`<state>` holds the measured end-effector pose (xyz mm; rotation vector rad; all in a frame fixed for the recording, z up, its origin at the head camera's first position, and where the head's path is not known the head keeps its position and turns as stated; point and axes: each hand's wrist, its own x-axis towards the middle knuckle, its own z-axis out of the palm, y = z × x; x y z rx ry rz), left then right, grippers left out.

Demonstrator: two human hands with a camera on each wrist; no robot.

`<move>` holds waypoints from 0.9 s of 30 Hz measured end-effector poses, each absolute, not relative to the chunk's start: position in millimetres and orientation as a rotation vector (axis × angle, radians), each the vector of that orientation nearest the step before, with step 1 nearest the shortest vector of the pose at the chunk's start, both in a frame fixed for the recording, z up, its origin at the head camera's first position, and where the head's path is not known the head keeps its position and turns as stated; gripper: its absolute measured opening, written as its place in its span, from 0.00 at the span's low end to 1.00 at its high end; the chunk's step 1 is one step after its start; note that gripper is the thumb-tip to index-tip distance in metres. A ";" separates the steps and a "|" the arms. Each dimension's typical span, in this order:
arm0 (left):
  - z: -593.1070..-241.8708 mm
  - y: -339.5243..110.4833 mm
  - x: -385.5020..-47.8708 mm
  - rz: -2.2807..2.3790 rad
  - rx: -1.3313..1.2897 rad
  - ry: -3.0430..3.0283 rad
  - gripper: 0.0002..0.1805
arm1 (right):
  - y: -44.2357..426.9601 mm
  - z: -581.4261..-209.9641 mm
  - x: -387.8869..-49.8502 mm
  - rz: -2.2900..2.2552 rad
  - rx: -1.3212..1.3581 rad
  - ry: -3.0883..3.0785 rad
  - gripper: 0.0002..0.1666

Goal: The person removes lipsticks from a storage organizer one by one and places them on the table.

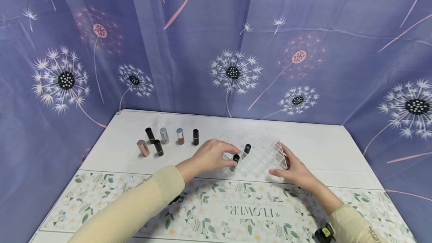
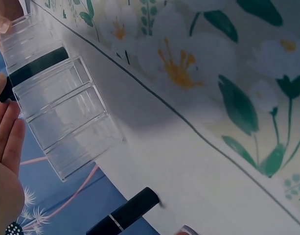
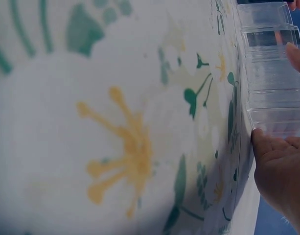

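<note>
A clear plastic lipstick organizer (image 1: 261, 162) with many compartments sits on the white part of the table. My left hand (image 1: 212, 155) pinches the top of a black lipstick tube (image 1: 235, 158) between thumb and fingers; the tube's lower part stands within a left-end compartment. In the left wrist view that dark tube (image 2: 39, 67) shows through the clear walls. Another black lipstick (image 1: 248, 148) stands in the organizer just behind. At the right end, my right hand (image 1: 297, 170) grips the organizer, thumb at the front and fingers around the side wall.
Left of the organizer stand several lipsticks: a rose-gold one (image 1: 143, 148), a silver one (image 1: 164, 135), a silver-capped pinkish one (image 1: 180, 136) and black ones, including one (image 1: 196, 137) nearest my left hand. A floral mat strip (image 1: 243, 213) runs along the front; a purple dandelion curtain (image 1: 189, 48) hangs behind.
</note>
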<state>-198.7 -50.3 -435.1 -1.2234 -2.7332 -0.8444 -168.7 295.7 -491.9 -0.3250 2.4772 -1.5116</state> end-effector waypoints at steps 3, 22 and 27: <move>-434.9 -49.7 -198.2 -0.829 -1.214 -2.739 0.18 | 294.3 -491.2 -168.8 -1.524 -0.319 2.464 0.68; -417.1 -52.2 -194.5 -1.011 -1.114 -2.737 0.16 | 295.2 -491.1 -168.8 -1.512 -0.317 2.466 0.68; -406.1 -55.2 -193.4 -1.034 -1.085 -2.728 0.16 | 294.8 -491.5 -168.9 -1.516 -0.316 2.459 0.68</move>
